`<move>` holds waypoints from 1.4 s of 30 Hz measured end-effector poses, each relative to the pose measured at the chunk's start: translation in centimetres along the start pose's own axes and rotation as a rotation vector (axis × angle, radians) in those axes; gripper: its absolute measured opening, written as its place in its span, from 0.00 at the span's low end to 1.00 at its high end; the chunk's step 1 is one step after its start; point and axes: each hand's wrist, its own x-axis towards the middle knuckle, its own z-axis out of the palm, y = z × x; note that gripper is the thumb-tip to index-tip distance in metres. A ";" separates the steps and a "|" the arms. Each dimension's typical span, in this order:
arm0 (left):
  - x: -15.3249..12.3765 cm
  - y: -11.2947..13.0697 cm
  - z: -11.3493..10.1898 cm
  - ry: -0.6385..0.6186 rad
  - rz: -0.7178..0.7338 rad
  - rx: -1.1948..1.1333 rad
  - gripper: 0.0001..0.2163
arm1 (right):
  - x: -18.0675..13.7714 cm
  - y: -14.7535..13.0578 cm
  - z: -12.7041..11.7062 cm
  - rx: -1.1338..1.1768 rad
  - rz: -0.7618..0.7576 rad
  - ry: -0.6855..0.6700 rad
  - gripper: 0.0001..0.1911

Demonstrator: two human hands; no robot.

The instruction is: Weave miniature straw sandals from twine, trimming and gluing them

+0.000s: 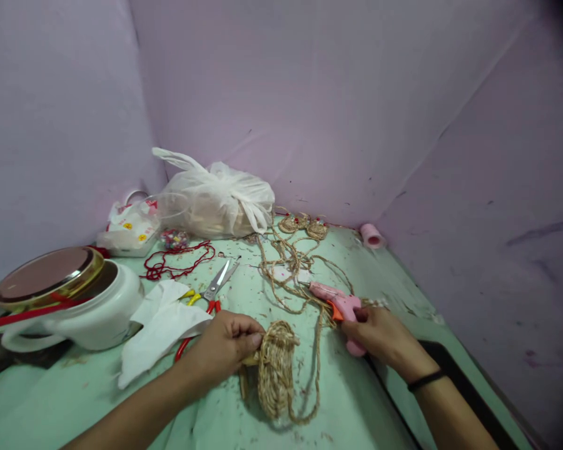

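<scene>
My left hand (234, 344) pinches the upper left edge of a coiled piece of braided straw rope (278, 375), oval and tan, near the front of the table. A loose length of braided rope (318, 375) loops from its lower end along its right side. In my right hand (380, 334) is a pink glue gun (335, 300) with an orange trigger. Its nozzle points left, over a tangle of the same rope (281, 287), apart from the coiled piece. The fingers of my right hand wrap round the handle, and a dark cord runs down from it.
Scissors (213, 287) lie open beside white paper (166, 319) on the green table cover (356, 400). A white pot (98, 319) with its lid (51, 275) stands left. Behind are red yarn (178, 262), a plastic bag (220, 200), small woven pieces (316, 230) and a pink spool (371, 236).
</scene>
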 end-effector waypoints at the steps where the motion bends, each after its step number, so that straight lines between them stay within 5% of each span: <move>1: 0.0 0.0 0.0 0.008 0.014 0.001 0.14 | -0.1 0.0 0.0 0.075 0.005 0.000 0.12; 5: -0.1 0.2 0.1 0.024 0.028 0.056 0.13 | -1.5 -0.4 -0.6 0.457 0.075 -0.051 0.04; 8: -0.1 0.7 0.2 0.030 -0.008 0.076 0.13 | -3.5 -0.3 -0.8 0.775 0.004 -0.063 0.14; 11: -0.4 1.2 0.6 0.050 -0.015 0.065 0.13 | -5.1 0.1 -0.3 0.685 -0.113 0.023 0.21; 15: -0.7 1.9 0.9 0.083 -0.030 0.067 0.14 | -5.8 0.8 0.3 0.548 -0.023 0.130 0.19; 24: -0.4 1.5 0.3 0.077 -0.016 0.070 0.15 | -6.7 1.8 0.7 0.881 -0.258 -0.122 0.09; 30: -0.8 2.0 1.1 0.084 0.017 0.111 0.17 | -7.0 1.8 1.1 0.854 -0.239 -0.096 0.11; 35: -0.8 2.0 1.3 0.089 0.029 0.092 0.17 | -6.4 -0.5 1.4 0.889 -0.132 -0.051 0.11; 42: -0.8 1.7 1.1 0.046 0.079 0.121 0.15 | -4.6 -4.5 4.1 0.688 -0.314 -0.076 0.18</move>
